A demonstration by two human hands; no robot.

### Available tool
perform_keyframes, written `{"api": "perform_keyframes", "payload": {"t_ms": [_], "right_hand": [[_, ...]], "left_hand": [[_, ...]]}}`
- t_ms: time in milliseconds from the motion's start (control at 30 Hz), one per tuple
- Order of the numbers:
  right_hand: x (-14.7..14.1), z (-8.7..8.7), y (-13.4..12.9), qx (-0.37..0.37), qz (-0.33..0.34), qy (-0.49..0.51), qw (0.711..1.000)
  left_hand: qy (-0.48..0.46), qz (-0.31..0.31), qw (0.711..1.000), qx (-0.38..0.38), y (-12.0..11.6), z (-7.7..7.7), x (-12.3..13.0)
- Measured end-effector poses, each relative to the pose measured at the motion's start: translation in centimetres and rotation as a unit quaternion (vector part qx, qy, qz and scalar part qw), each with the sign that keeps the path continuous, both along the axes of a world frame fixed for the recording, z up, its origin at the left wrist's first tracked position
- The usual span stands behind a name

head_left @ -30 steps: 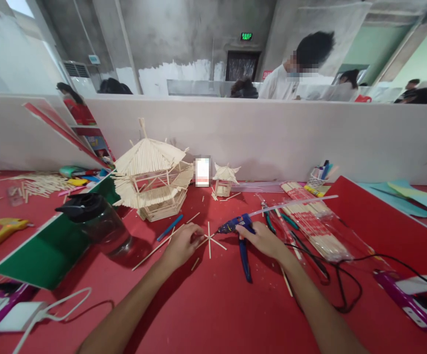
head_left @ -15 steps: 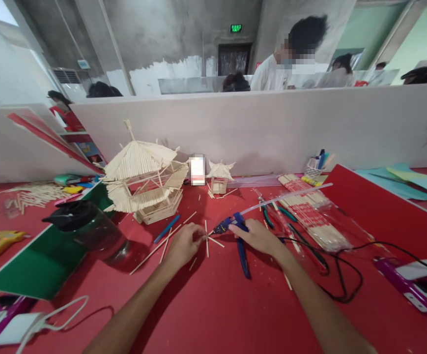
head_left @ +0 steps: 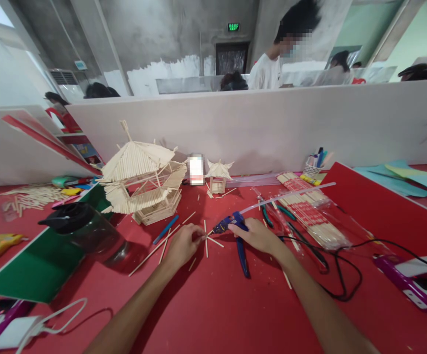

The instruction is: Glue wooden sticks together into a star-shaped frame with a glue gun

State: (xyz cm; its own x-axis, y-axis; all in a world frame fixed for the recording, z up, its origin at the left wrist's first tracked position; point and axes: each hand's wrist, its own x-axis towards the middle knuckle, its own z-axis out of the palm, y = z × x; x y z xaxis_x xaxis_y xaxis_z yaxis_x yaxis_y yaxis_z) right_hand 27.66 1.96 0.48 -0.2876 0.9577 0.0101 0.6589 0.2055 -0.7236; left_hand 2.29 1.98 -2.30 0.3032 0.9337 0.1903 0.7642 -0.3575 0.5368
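The right hand [head_left: 259, 236] curls closed round a blue glue gun [head_left: 234, 223]; the left hand [head_left: 185, 244], fingers pinched, touches the thin pale wooden-stick star [head_left: 206, 238] at the gun's nine o'clock.

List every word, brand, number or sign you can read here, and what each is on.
"EXIT": green lit sign on the back wall; the characters above it are too blurred to read.
Red print on the stick packets: too small to read.
Markings on the glue gun: too small.
Phone screen: pixelated, unreadable.
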Motion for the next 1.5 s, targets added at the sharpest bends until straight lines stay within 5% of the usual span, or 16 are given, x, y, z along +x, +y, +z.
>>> {"api": "perform_keyframes", "payload": {"t_ms": [1500], "right_hand": [[0.01, 0.22, -0.25, -0.007, -0.002, -0.028, 1.0]], "left_hand": [[0.051, -0.016, 0.998, 0.035, -0.31, 0.03, -0.3]]}}
